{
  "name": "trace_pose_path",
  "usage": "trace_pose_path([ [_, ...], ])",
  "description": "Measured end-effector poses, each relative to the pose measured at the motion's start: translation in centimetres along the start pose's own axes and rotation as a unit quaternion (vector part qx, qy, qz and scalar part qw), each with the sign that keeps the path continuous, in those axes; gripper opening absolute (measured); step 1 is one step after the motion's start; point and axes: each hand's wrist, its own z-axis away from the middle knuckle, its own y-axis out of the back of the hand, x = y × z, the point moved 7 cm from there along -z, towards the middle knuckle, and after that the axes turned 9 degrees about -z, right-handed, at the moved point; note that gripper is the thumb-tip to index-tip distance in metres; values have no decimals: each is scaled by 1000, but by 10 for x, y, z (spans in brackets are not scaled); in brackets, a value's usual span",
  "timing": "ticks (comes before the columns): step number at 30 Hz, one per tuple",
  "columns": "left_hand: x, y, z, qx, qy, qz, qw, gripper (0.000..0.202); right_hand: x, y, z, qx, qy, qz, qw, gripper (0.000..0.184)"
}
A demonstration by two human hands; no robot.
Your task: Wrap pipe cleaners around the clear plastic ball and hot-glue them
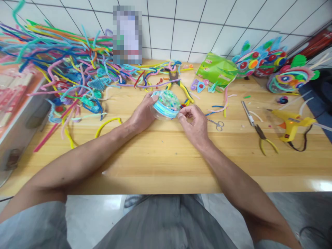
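While handheld, container (166,105) between grips (148,112) (194,124)

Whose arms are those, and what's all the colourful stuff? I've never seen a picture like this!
There's no robot here, just a person working bare-handed. The camera sits on their head, looking forward and down. The left hand holds a clear round container with blue strips on it; the right hand has its fingertips at the edge. On the wooden table, fuzzy coloured sticks lie piled to the left. To the right are small scissors, yellow-handled pliers and a yellow glue gun.
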Motion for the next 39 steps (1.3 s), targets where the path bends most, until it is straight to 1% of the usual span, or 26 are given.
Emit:
trace_pose_path([
  [4,2,-1,1,-6,-7,-10,1000,43,-4,2,0,3,9,-5,1000,9],
  [10,3,-1,3,-2,-5,-21,1000,45,-14,3,0,3,55,1,998,10],
  [16,3,-2,2,-4,-11,-13,1000,47,-20,3,2,-4,66,31,997,9],
  [20,3,-2,1,-9,-19,-12,1000,52,-28,3,4,0,121,74,990,10],
  [24,2,-2,1,-16,-21,-18,999,53,-34,4,5,20,168,111,979,8],
  [27,1,-1,0,-24,-21,-30,999,53,-33,5,6,29,170,113,979,5],
  [33,1,0,-1,-30,-36,-47,998,56,-33,2,7,13,186,105,977,8],
  [36,-1,-1,-2,-31,-31,-50,998,58,-34,4,6,17,177,86,980,8],
  [39,-3,-1,-2,-32,-21,-42,998,58,-34,7,5,29,157,62,985,5],
])
